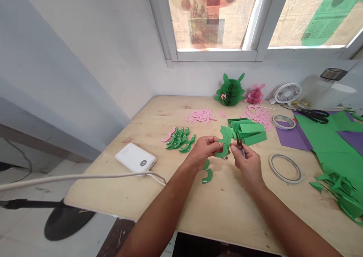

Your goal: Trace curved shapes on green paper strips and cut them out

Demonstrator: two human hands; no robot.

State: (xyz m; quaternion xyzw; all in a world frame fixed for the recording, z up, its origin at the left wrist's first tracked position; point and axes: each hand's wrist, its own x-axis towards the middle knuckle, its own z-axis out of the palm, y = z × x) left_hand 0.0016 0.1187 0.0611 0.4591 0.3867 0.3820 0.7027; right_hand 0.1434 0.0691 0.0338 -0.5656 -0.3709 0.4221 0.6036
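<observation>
Nearest: two bare forearms (pixel 159 207), in from the bottom edge, over the wooden counter (pixel 217 215).

Left hand (pixel 204 151): grip closed, thumb and fingers pinching the green piece (pixel 225 139) by its left side. Piece is wavy-edged, held up off the counter, a curved line visible on it.

Right hand (pixel 248 167): grip curled around the snips (pixel 240 142), blades pointing up and away, just right of the piece. Cannot tell whether the blades are parted, nor whether the right fingertips touch the piece.

Below the left hand, on the counter: a curved cutout (pixel 209 177) with a white strip. Left of the hands: a heap of green cutouts (pixel 179 139) with pink ones at its far side; nearer the left edge, a power bank (pixel 135 156) with a cable.

Beyond the hands: folded green stack (pixel 251 130), two pink heaps. Right: tape ring (pixel 287 181), another ring farther back, green sheets (pixel 317 137).

By the wall: green paper figure (pixel 231 92), smaller pink figure (pixel 255 95), fan (pixel 287 93).
</observation>
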